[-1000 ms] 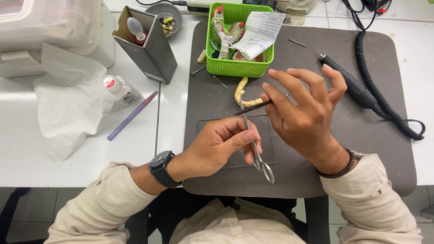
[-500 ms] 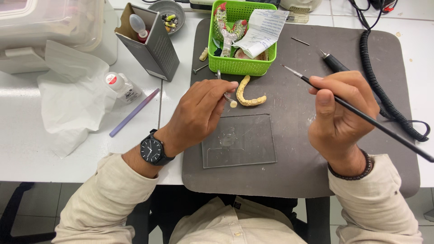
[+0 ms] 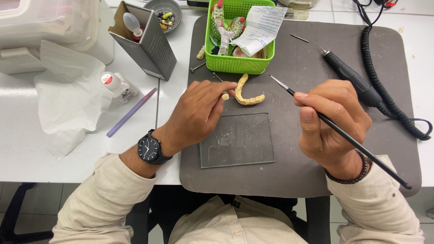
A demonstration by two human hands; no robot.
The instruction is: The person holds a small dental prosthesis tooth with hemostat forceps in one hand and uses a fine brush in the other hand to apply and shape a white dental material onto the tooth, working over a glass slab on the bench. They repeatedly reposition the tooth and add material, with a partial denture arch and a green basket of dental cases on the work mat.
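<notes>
My left hand rests on the dark grey mat, and its fingertips pinch a small cream tooth-like piece. Just right of that piece lies a cream, curved dental arch. My right hand grips a thin black brush like a pen. The brush's fine tip points up and left, in the air above the mat and to the right of the arch. A clear glass slab with small specks on it lies flat on the mat between my two hands.
A green basket holds dental models and a paper slip behind the arch. A black handpiece with coiled cord lies at right. To the left are a grey box, small bottle, tissue and purple stick.
One second ago my left hand held metal forceps and my right held the arch. Now the arch lies on the mat, the forceps are gone and my right hand holds the brush.
</notes>
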